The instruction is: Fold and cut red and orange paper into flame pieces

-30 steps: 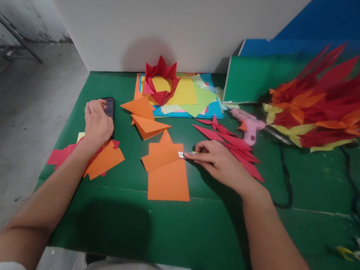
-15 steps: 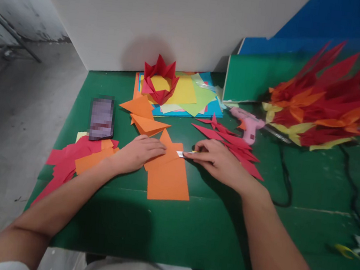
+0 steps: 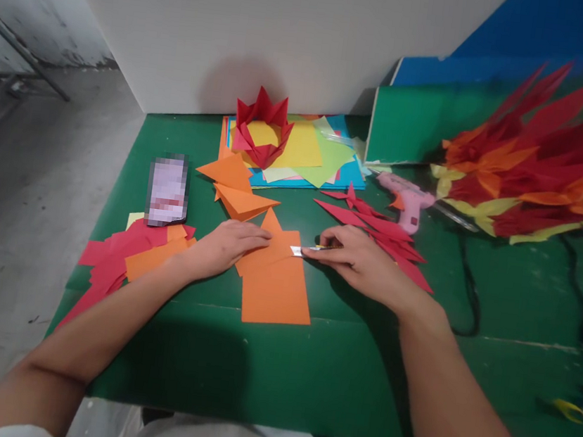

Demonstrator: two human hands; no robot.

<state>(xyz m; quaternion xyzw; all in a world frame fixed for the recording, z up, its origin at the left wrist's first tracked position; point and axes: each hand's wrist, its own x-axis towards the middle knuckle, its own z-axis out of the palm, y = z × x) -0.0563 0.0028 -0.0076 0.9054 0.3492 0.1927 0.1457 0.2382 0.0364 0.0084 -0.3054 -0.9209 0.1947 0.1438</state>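
My left hand (image 3: 227,246) lies flat with fingers stretched out on the left edge of a partly folded orange paper (image 3: 275,284) in the middle of the green table (image 3: 252,369). My right hand (image 3: 358,258) rests at the paper's right edge, fingers pinched on a small white and silver object (image 3: 304,250) that I cannot name. Folded red paper spikes (image 3: 380,233) lie just behind my right hand.
A phone (image 3: 168,190) lies at the left, with red and orange paper pieces (image 3: 130,259) in front of it. Folded orange triangles (image 3: 236,190), a red paper crown (image 3: 262,126) on coloured sheets, a pink glue gun (image 3: 405,197) and a large red-orange spiked paper piece (image 3: 537,163) stand behind.
My left hand left the phone and moved right onto the orange paper. Some red pieces at the left shifted. My right hand has stayed in place.
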